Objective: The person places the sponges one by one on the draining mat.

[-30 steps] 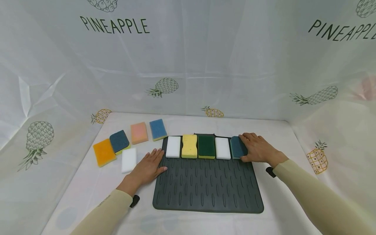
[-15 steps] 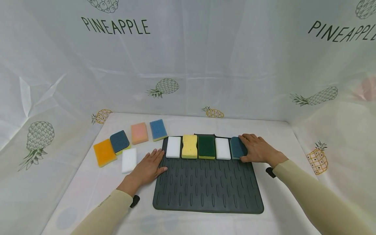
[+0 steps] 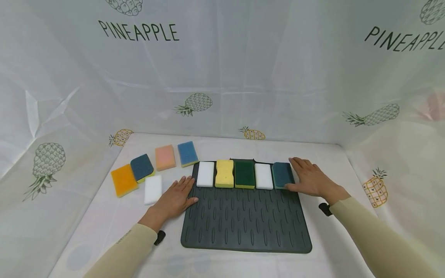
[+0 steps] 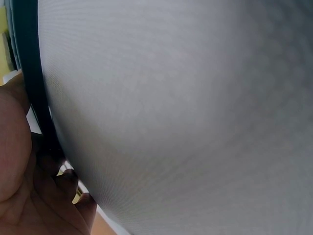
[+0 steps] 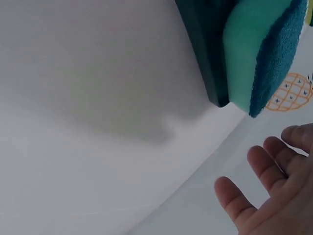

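A dark grey ridged mat (image 3: pixel 245 222) lies on the table, with a row of sponges along its far edge. From left to right these are a white sponge (image 3: pixel 205 174), a yellow notched sponge (image 3: pixel 224 173), a dark green scouring sponge (image 3: pixel 244 174), another white sponge (image 3: pixel 264 176) and a teal-topped sponge (image 3: pixel 282 175). My left hand (image 3: pixel 172 200) rests flat at the mat's left edge, thumb over its border. My right hand (image 3: pixel 309 180) is just right of the teal-topped sponge, fingers spread and holding nothing. The right wrist view shows its fingers (image 5: pixel 264 169) apart from that sponge's green side (image 5: pixel 244 49).
Left of the mat lie an orange sponge (image 3: pixel 124 180), a dark blue one (image 3: pixel 141 167), a pink one (image 3: pixel 165 157), a blue one (image 3: pixel 187 153) and a white one (image 3: pixel 153 190). A pineapple-print sheet (image 3: pixel 278 69) rises behind the table.
My right hand has let go of the teal-topped sponge and moved slightly right, its fingers spreading. The sponge stays at the row's right end. My left hand has not moved.
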A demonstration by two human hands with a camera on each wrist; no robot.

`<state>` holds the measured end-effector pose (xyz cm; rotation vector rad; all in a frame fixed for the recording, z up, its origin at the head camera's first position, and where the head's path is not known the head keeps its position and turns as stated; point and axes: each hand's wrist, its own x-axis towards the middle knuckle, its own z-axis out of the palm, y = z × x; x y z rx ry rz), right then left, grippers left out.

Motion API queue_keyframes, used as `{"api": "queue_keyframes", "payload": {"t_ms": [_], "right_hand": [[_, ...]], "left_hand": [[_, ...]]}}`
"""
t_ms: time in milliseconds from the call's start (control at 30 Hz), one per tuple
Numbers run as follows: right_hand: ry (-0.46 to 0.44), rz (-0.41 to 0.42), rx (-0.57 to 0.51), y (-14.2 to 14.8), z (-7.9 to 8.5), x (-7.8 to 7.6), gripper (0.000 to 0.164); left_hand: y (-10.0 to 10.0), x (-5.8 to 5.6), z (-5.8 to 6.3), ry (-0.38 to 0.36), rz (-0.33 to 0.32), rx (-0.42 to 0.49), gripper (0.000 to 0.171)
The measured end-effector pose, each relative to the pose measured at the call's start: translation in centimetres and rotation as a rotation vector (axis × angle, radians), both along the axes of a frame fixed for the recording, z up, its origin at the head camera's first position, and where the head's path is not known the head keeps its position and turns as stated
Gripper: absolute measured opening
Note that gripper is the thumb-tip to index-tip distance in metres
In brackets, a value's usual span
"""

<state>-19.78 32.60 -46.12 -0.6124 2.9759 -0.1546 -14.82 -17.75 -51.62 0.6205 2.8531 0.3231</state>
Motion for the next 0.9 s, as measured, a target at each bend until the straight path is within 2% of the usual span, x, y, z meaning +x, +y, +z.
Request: {"api": "queue_keyframes", "payload": {"t_ms": [300,400,500,667,900], "right_hand": [[0.196,-0.016,-0.101,1.7,-1.5,3.3,0.079],[0.229,-0.036,-0.122,1.9,-2.4,4.4,0.073],[0.209,-0.070,-0.136,2.0,-3.3,5.4,0.070],[0.121,-0.115,-0.132,1.9,-4.6,7.1,0.067],[0.077,-0.099,-0.110,1.5,-5.5,9.1,0.066]], "left_hand": [[0.0,0.1,0.1,-0.002,0.005,-0.004,0.080],[0.1,0.2,0.1,-0.003,0.013,0.003,0.080],[0.2,0.3,0.2,-0.009,0.017,0.001,0.079],[0.2,0.7,0.0,-0.022,0.023,-0.016,0.077],[0.3,1.3,0.0,-0.033,0.042,-0.035,0.074]]}}
